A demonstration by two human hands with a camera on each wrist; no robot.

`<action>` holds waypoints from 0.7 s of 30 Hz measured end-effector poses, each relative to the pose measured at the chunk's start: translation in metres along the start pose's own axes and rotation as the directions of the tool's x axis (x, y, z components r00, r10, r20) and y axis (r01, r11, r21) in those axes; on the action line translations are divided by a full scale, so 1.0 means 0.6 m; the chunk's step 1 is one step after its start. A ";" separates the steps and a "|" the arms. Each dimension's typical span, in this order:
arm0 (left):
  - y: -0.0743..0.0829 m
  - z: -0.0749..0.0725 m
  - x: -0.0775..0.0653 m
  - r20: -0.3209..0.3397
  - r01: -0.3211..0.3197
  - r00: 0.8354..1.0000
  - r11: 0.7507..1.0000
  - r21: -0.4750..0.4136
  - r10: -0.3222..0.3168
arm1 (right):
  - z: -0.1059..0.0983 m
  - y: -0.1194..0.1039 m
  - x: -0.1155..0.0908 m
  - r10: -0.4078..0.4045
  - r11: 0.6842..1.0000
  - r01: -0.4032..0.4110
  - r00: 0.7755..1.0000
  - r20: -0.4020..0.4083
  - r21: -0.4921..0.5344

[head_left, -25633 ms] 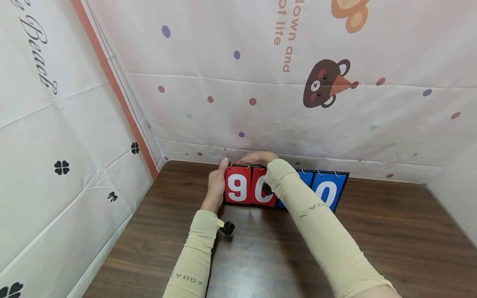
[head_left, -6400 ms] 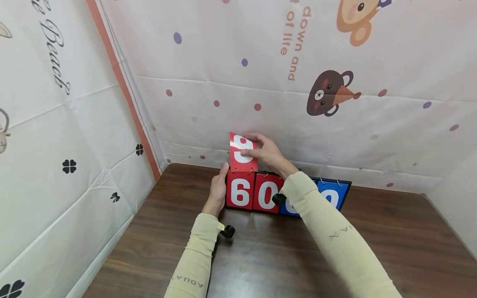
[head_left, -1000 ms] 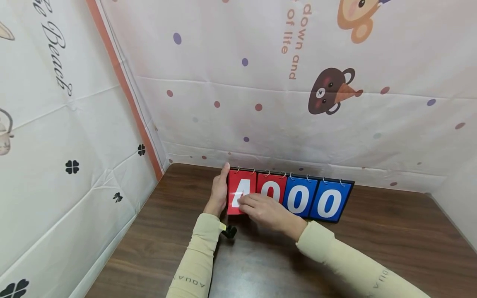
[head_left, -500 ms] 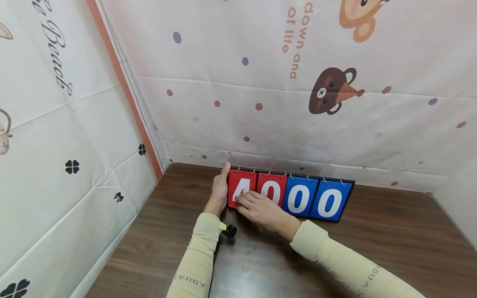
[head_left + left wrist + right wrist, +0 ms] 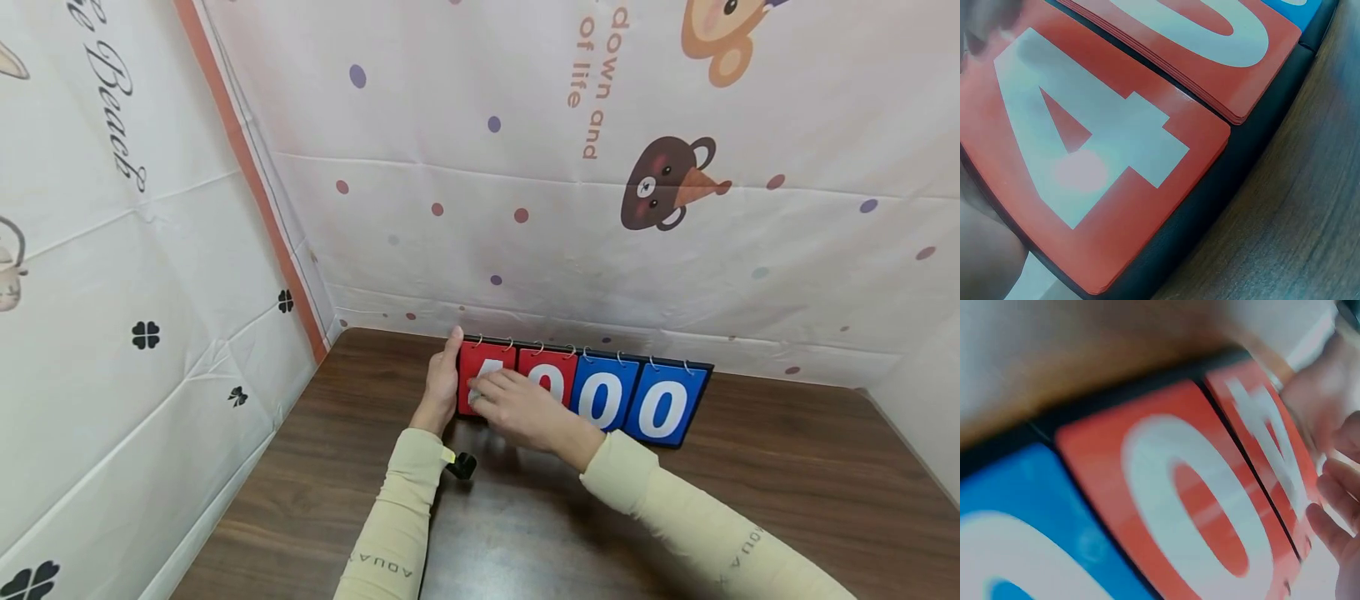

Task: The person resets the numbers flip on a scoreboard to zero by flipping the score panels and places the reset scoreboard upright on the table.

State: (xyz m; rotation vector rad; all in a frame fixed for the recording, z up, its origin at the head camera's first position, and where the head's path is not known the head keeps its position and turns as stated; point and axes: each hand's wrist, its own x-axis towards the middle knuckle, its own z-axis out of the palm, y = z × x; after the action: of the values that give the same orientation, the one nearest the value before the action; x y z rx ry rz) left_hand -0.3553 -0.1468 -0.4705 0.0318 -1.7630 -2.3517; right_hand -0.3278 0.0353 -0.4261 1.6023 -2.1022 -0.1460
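A tabletop flip scoreboard point(image 5: 570, 353) stands at the back of the table, its black base topped with ring-bound number cards. Two red cards read 4 and 0, and two blue cards both show 0. My left hand point(image 5: 440, 385) grips the board's left end, thumb at the upper corner, the other fingers hidden behind. Over the red 4 card point(image 5: 1116, 206) lies my right hand point(image 5: 525, 412), loosely bent fingers across its face and partly covering the digit. In the right wrist view those fingers point(image 5: 1335, 487) overlap the 4 card near its ring side.
The brown wooden table point(image 5: 330, 500) runs along a printed cloth wall point(image 5: 420, 250) close behind the scoreboard. Another cloth point(image 5: 187, 300) hangs at the left. A small black camera point(image 5: 462, 466) is strapped to the left wrist.
Earlier the leftmost card showed 9, then 6; now it shows 4. Over the last second the right hand has shifted slightly up the card. The left hand keeps its grip.
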 end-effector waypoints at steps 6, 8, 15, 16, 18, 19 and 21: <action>0.004 -0.002 0.003 -0.018 0.021 1.000 1.000 0.020 -0.020 | -0.038 0.053 0.041 0.061 0.996 -0.042 0.959 -0.275 0.074; 0.003 -0.004 0.005 -0.015 0.025 1.000 0.999 0.025 -0.025 | -0.044 0.073 0.053 0.105 0.994 -0.089 0.949 -0.296 0.068; -0.004 -0.004 0.004 -0.020 0.045 0.999 0.998 0.051 -0.044 | -0.041 0.127 0.079 0.484 0.842 -0.456 0.874 -0.030 0.289; -0.005 -0.004 0.003 -0.021 0.045 0.999 0.998 0.048 -0.044 | -0.039 0.132 0.081 0.535 0.797 -0.515 0.845 0.028 0.315; -0.006 -0.003 0.003 -0.022 0.042 0.999 0.998 0.047 -0.041 | -0.035 0.141 0.085 0.609 0.708 -0.609 0.783 0.129 0.357; -0.006 -0.002 0.003 -0.022 0.039 0.999 0.998 0.043 -0.038 | -0.033 0.145 0.087 0.633 0.669 -0.645 0.755 0.171 0.371; -0.005 -0.001 0.003 -0.020 0.035 0.999 0.998 0.044 -0.034 | -0.031 0.153 0.089 0.661 0.604 -0.694 0.711 0.239 0.392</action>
State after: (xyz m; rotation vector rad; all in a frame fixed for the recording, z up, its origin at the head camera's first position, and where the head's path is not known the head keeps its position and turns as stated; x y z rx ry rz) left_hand -0.3574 -0.1470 -0.4734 0.0916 -1.8200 -2.3276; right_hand -0.4104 0.0172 -0.3594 0.8672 -2.7958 0.6127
